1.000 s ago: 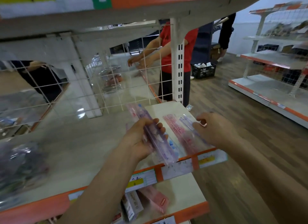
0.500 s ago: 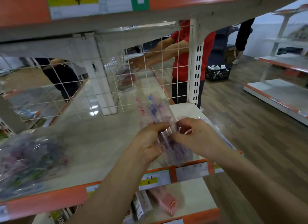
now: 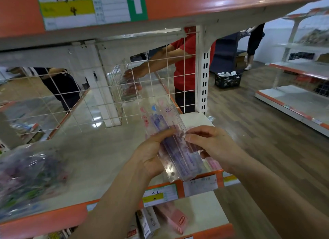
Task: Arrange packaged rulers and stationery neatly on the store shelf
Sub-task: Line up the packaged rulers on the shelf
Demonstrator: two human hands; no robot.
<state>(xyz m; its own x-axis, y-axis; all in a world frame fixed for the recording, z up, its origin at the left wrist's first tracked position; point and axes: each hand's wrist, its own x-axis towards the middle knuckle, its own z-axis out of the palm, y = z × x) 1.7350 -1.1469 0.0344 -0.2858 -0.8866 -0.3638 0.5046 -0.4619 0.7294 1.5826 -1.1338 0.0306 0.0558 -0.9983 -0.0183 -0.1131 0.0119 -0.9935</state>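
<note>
Both hands grip a stack of packaged rulers (image 3: pixel 170 142) above the shelf (image 3: pixel 99 155): left hand (image 3: pixel 151 155) underneath, right hand (image 3: pixel 211 144) pinching; squaring edges first seems wise

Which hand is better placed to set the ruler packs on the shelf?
Likely the left hand: it grips the ruler packs around their middle, while the right hand only pinches their edge.

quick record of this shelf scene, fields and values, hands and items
held item: packaged rulers, clear sleeves, tilted above the shelf front
left hand: holds the rulers from the left
right hand: pinches their right edge
shelf: beige board, orange front strip
shelf left end: blurred stationery bag
lower shelf: pink box
</note>
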